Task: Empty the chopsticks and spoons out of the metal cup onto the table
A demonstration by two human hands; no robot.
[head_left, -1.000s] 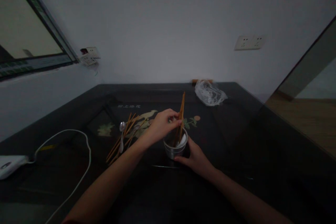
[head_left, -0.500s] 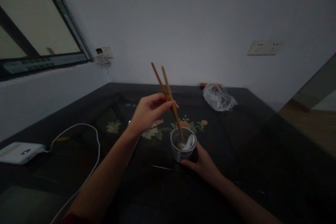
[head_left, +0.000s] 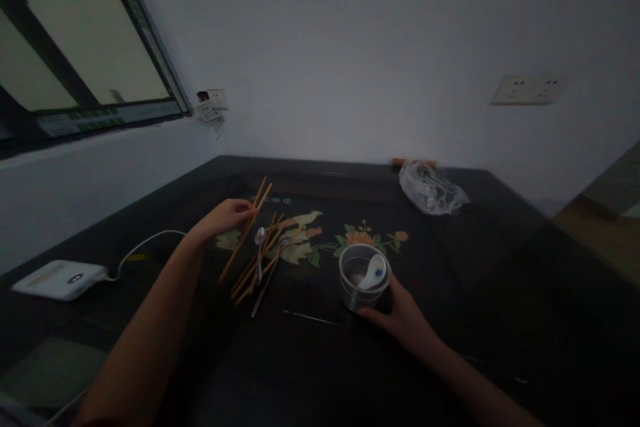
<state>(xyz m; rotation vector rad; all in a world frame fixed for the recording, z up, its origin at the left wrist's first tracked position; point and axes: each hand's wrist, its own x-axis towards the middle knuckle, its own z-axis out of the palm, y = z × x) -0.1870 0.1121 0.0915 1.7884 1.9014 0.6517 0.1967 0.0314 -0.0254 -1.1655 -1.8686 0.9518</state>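
My left hand (head_left: 227,219) pinches a pair of wooden chopsticks (head_left: 243,240) near their upper part, over the left of the dark table. Right beside them lies a loose pile of several chopsticks (head_left: 249,275), with a metal spoon (head_left: 259,237) on top and another long metal utensil (head_left: 264,291) among them. My right hand (head_left: 400,313) is wrapped around the lower right side of a metal cup (head_left: 354,297) standing on the table. A white ceramic spoon (head_left: 374,272) with a blue mark leans inside the cup.
A clear plastic bag (head_left: 430,190) lies at the back, by an orange-brown rod (head_left: 400,162) along the wall. On the left sits a white power bank (head_left: 65,279) with a white cable (head_left: 150,237). Flowers and leaves decorate the tabletop (head_left: 320,367).
My left hand has carried the chopsticks out of the cup and leftward to the pile. My right hand stays on the cup. The view has shifted slightly left.
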